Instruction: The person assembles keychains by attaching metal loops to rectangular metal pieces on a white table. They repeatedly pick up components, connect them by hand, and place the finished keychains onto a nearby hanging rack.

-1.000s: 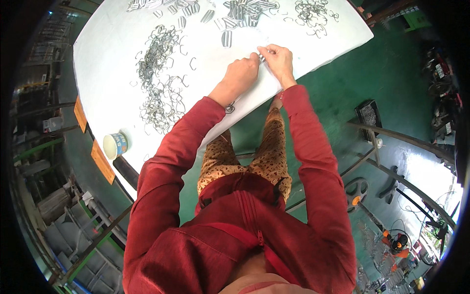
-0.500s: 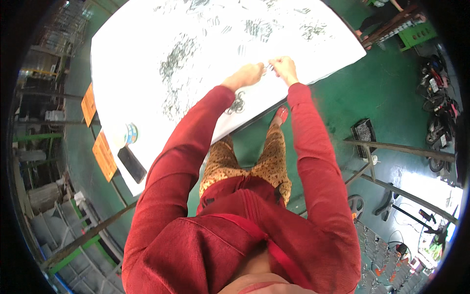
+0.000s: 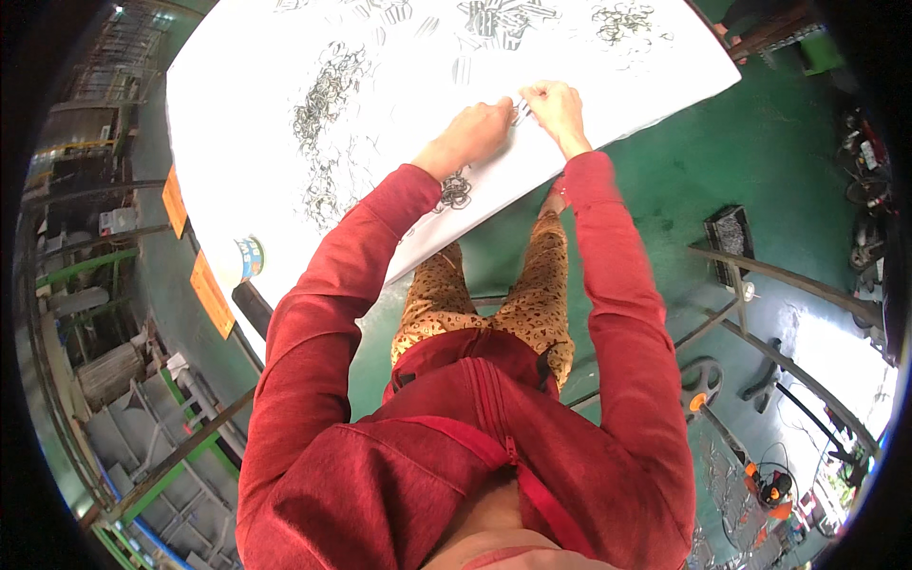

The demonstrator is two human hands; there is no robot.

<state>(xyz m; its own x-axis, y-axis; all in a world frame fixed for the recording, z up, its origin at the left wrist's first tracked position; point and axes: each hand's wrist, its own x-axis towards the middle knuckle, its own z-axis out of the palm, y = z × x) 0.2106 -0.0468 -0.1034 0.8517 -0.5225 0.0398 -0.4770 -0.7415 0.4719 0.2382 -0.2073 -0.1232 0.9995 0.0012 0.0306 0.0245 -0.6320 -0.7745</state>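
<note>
Above the near part of the white table, my left hand and my right hand meet with pinched fingertips. Between them is a small dark-and-light striped piece, partly covered by the fingers and too small to name. My right fingers close on it; my left fingers are curled at its other side. Near my left wrist lies a small pile of dark thin rings. A larger heap of dark loops spreads to the left, and flat striped pieces lie beyond my hands.
More dark loops lie at the far right of the table. A round tub with a blue label and a dark flat phone-like object sit at the left edge, near orange wooden seats. A dark crate stands on the green floor at right.
The view has shifted slightly, so the table's contents appear higher. My hands stay close together around the small striped piece, the right one tilted a little differently.
</note>
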